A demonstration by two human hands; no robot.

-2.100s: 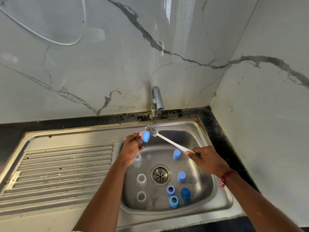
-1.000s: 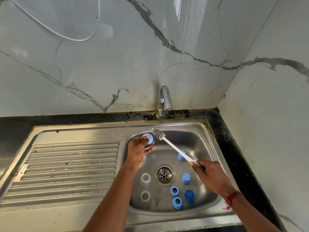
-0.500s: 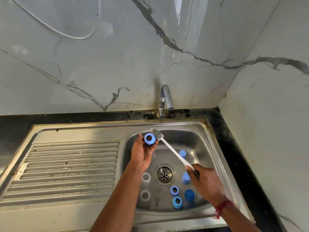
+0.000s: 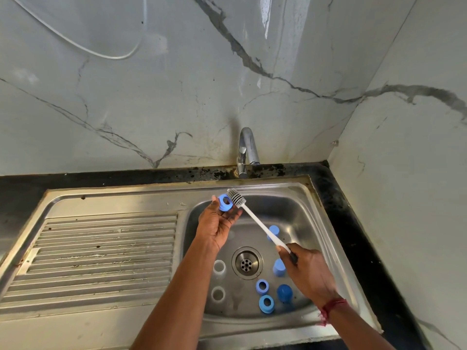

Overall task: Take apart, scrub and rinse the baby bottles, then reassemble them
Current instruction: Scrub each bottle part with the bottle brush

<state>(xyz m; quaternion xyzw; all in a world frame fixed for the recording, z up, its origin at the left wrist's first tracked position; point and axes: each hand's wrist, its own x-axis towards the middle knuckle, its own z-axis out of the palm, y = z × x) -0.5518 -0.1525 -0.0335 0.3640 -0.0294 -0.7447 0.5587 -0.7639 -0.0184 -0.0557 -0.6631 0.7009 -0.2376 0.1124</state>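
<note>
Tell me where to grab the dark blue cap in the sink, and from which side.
Probably pinch the dark blue cap across its sides, coming down from above: it stands dome up on the sink floor. A ring sits close to its left, so set fingers front and back.

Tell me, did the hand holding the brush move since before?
Yes. Against the drain, the right hand gripping the brush has drawn back toward the person: it was beyond the drain's level, now beside it.
</note>
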